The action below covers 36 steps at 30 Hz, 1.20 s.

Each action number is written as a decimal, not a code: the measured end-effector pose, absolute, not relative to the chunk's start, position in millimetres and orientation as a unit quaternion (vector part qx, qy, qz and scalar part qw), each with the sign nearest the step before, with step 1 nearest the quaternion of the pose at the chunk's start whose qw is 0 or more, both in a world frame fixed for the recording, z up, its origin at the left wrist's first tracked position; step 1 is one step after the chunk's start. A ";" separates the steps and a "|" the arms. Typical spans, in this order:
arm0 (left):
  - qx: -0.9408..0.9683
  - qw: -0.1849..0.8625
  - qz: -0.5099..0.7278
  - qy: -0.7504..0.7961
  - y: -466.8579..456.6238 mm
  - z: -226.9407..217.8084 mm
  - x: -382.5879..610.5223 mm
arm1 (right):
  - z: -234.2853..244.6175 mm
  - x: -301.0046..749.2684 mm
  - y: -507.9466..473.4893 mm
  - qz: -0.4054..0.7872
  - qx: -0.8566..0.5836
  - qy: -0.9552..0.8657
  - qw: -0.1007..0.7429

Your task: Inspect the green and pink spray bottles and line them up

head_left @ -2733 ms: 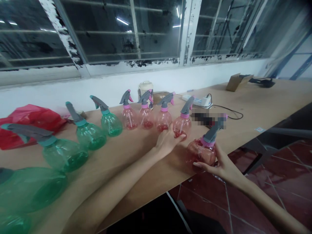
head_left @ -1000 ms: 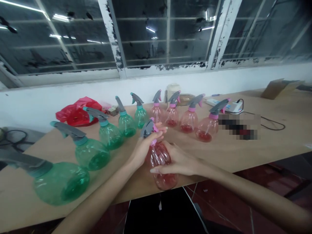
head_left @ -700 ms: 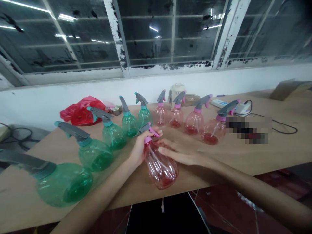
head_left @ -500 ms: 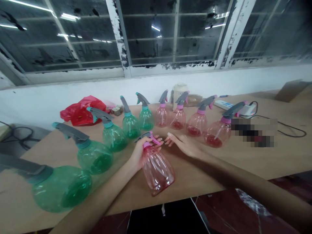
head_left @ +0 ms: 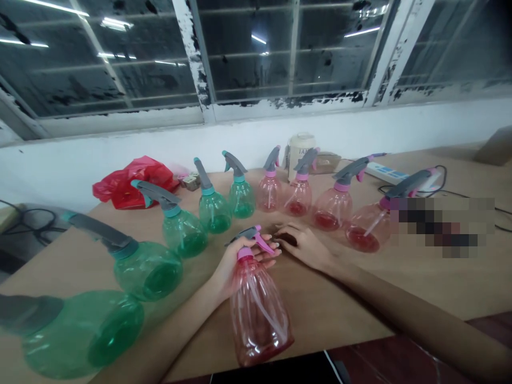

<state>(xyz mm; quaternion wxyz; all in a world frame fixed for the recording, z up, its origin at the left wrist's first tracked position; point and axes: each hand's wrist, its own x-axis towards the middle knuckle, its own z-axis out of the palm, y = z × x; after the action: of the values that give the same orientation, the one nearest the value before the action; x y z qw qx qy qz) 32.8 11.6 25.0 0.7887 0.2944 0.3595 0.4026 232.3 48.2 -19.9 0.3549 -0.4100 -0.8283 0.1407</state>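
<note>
Pink spray bottle (head_left: pixel 262 314) is what we see in the left hand (head_left: pixel 234 266), near the front edge of the worktop (head_left: pixel 340 314). This hand is closed around the neck, just under the grey head, and its fingers pass behind the pink trigger. The bottle is tilted, with its base toward us; we cannot tell whether the base touches the worktop. The right hand (head_left: pixel 306 245) is half open, with fingers loosely bent, and we see nothing held in it. Its fingertips are just beside those of the left hand, but we cannot say if they touch.

Around the hands we see an arc of bottles: the green spray bottles (head_left: pixel 184 233) on the left side, and four other pink bottles (head_left: pixel 333 209) on the right. Behind the green ones lies a red plastic bag (head_left: pixel 134 184).
</note>
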 end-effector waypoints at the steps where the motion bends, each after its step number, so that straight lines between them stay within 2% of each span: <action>1: 0.292 0.790 0.403 0.358 11.3 25.1 32.8 | -19.7 232.9 47.7 0.140 -0.414 -0.827 0.354; 7: 0.276 0.797 0.396 0.364 11.5 25.3 31.7 | -15.9 238.3 47.4 0.150 -0.414 -0.834 0.334; 36: 0.231 0.814 0.392 0.360 16.3 18.7 26.6 | -18.3 250.6 55.8 0.174 -0.436 -0.810 0.351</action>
<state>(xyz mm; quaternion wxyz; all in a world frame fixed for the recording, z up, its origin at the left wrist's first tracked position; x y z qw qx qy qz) 26.6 16.3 18.7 0.8145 0.2313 0.3598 0.3920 250.6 55.8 -18.3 0.3513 -0.4357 -0.8103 0.1738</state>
